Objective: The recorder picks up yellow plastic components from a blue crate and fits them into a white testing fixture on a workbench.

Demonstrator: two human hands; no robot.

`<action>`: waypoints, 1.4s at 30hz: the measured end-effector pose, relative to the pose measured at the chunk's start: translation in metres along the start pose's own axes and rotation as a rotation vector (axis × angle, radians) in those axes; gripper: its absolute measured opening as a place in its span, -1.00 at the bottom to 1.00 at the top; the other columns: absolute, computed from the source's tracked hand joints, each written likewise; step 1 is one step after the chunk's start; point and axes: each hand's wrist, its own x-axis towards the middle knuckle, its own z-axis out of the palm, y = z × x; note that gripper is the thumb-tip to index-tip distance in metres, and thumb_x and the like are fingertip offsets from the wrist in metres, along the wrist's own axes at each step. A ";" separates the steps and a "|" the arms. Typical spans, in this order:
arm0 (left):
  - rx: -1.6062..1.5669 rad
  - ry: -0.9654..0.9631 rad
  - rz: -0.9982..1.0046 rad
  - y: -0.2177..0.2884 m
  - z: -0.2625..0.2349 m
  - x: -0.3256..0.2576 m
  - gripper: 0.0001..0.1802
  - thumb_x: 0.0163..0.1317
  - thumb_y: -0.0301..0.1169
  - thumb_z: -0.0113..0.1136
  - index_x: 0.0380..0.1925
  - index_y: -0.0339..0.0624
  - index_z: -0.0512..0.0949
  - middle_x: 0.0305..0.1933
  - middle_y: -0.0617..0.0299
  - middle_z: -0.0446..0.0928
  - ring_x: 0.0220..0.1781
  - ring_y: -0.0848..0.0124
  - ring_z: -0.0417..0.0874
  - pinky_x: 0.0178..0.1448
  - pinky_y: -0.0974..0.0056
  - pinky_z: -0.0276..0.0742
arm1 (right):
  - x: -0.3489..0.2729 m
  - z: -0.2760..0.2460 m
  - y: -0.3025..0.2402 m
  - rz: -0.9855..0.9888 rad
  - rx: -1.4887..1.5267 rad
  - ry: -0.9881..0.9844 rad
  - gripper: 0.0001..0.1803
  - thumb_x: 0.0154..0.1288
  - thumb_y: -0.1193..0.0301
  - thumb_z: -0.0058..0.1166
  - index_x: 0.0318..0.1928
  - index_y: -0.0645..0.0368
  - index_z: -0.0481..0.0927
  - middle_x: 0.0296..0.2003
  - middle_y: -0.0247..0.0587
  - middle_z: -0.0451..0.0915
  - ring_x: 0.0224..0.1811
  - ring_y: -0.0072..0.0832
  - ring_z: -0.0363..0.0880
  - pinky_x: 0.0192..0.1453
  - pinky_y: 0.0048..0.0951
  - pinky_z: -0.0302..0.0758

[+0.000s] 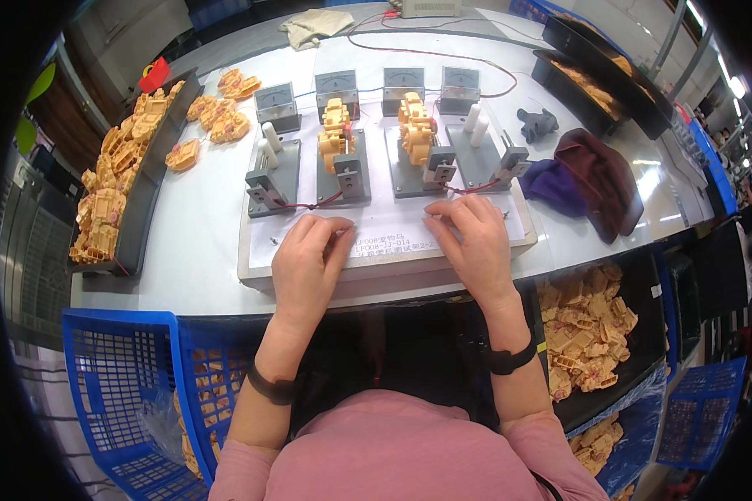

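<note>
White rect. label [390, 242] on fixture front, btwn hands.

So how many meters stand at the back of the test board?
4, in one row behind the fixtures: far left, left of centre, right of centre, far right. None seems hidden.

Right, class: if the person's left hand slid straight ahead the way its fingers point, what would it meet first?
Most likely the grey clamp of the second test station, with the orange toy part behind it. The left hand rests flat on the white fixture board; depth is hard to judge.
</note>
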 end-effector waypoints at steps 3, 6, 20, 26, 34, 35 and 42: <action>0.004 -0.005 0.003 0.000 -0.001 0.000 -0.90 0.26 -0.42 0.35 -0.26 -0.17 0.67 -0.35 0.18 0.56 -0.29 0.21 0.63 -0.21 0.21 0.53 | 0.000 0.000 0.000 -0.017 -0.006 0.007 -0.90 0.24 0.40 0.33 -0.26 0.07 0.69 -0.36 -0.37 0.55 -0.20 -0.33 0.54 -0.04 -0.31 0.41; 0.002 -0.004 0.002 0.000 -0.001 0.000 -0.90 0.26 -0.42 0.35 -0.26 -0.17 0.67 -0.34 0.18 0.57 -0.28 0.20 0.63 -0.19 0.20 0.53 | 0.000 0.001 0.001 -0.025 -0.008 0.005 -0.90 0.22 0.41 0.34 -0.28 0.07 0.68 -0.36 -0.37 0.55 -0.20 -0.33 0.54 -0.04 -0.30 0.41; -0.011 0.022 0.035 -0.002 -0.001 -0.001 -0.90 0.26 -0.48 0.36 -0.26 -0.23 0.67 -0.33 0.16 0.55 -0.33 0.28 0.63 -0.24 0.27 0.53 | 0.000 0.001 0.001 -0.067 -0.016 0.000 -0.90 0.20 0.43 0.35 -0.31 0.07 0.66 -0.35 -0.36 0.56 -0.19 -0.31 0.55 -0.04 -0.29 0.39; -0.007 0.057 0.030 -0.003 0.000 -0.001 -0.91 0.24 -0.47 0.37 -0.27 -0.20 0.67 -0.34 0.18 0.56 -0.37 0.28 0.63 -0.27 0.25 0.53 | 0.000 0.000 -0.003 -0.032 -0.009 -0.029 -0.90 0.20 0.45 0.36 -0.30 0.09 0.67 -0.36 -0.35 0.58 -0.19 -0.32 0.55 -0.04 -0.29 0.39; -0.021 0.123 0.042 -0.006 0.002 -0.004 -0.92 0.21 -0.44 0.36 -0.30 -0.13 0.66 -0.34 0.19 0.55 -0.27 0.19 0.62 -0.21 0.18 0.53 | -0.001 0.004 -0.003 0.031 0.012 -0.093 -0.89 0.20 0.47 0.37 -0.27 0.13 0.69 -0.33 -0.29 0.59 -0.20 -0.29 0.55 0.00 -0.32 0.40; -0.031 0.133 0.020 -0.007 0.002 -0.004 -0.92 0.21 -0.44 0.36 -0.30 -0.13 0.66 -0.34 0.19 0.55 -0.27 0.19 0.62 -0.21 0.18 0.53 | -0.002 0.004 -0.003 0.063 0.020 -0.092 -0.89 0.20 0.48 0.37 -0.26 0.14 0.69 -0.33 -0.28 0.58 -0.20 -0.29 0.55 0.00 -0.32 0.40; -0.034 0.158 0.018 -0.010 0.005 -0.006 -0.91 0.17 -0.40 0.36 -0.33 -0.07 0.64 -0.34 0.23 0.53 -0.24 0.19 0.61 -0.19 0.15 0.55 | -0.002 0.003 -0.008 0.130 0.008 -0.148 -0.87 0.24 0.56 0.33 -0.20 0.23 0.69 -0.27 -0.21 0.56 -0.17 -0.34 0.55 -0.05 -0.40 0.53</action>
